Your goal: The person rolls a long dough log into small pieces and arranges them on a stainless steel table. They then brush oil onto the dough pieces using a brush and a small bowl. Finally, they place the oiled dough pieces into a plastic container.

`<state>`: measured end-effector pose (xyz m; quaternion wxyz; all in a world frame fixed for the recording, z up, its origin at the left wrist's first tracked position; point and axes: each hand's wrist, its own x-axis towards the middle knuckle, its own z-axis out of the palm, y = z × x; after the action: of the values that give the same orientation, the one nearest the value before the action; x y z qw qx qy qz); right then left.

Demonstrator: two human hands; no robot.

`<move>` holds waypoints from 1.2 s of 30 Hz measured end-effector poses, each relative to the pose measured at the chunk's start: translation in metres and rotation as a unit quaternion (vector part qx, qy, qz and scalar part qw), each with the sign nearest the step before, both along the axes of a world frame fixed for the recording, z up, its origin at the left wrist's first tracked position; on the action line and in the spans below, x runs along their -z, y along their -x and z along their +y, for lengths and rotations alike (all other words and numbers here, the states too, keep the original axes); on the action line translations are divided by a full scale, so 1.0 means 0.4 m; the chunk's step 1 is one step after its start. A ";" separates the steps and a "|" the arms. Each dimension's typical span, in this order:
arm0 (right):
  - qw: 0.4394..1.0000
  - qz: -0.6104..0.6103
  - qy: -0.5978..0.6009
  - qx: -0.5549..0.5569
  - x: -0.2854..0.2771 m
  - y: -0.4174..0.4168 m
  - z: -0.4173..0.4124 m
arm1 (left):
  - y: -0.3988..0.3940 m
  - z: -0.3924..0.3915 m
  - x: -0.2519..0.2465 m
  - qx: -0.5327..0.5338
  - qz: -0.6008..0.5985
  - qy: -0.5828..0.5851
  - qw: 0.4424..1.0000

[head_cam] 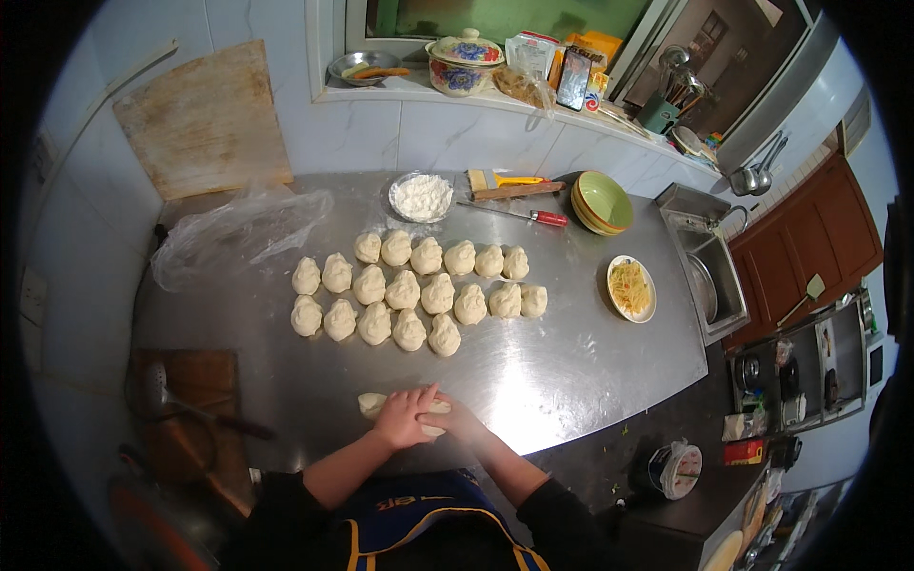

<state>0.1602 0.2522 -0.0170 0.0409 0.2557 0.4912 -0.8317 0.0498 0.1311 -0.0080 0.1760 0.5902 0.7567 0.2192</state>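
Close to the near edge of the steel worktop (pixel 300 400), both of my hands are on pale dough (pixel 371 405). My left hand (pixel 401 420) lies over it with the fingers pointing away from me. From the other side my right hand (pixel 463 422) grips the dough, its fingers meeting the left ones. Dough shows left of the hands and between them; whether this is one piece or two I cannot tell. Beyond my hands sit several rough dough balls (pixel 403 290) in uneven rows, some touching.
At the back stand a bowl of flour (pixel 423 198), a pastry brush (pixel 510 180), a red-handled tool (pixel 546 218) and stacked green bowls (pixel 603 203). A plate of shredded food (pixel 631 289) is at right, before the sink (pixel 707 264). Left lie a plastic bag (pixel 243 235) and skimmer (pixel 158 382).
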 end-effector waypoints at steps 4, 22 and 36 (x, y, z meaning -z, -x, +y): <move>0.998 -0.023 -0.057 0.001 -0.019 0.000 0.002 | -0.010 0.020 0.028 -0.039 -0.010 0.011 0.999; 0.979 -0.132 -0.136 0.072 -0.056 -0.006 0.017 | -0.003 0.090 0.050 -0.027 -0.045 0.120 0.991; 0.988 0.024 -0.151 -0.010 -0.351 -0.001 -0.016 | 0.007 0.062 0.205 -0.095 -0.321 -0.232 0.913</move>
<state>0.1605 0.2458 0.1235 -0.0020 0.2343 0.6145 -0.7533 0.0472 0.1560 -0.0901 0.2463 0.4378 0.6396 0.5818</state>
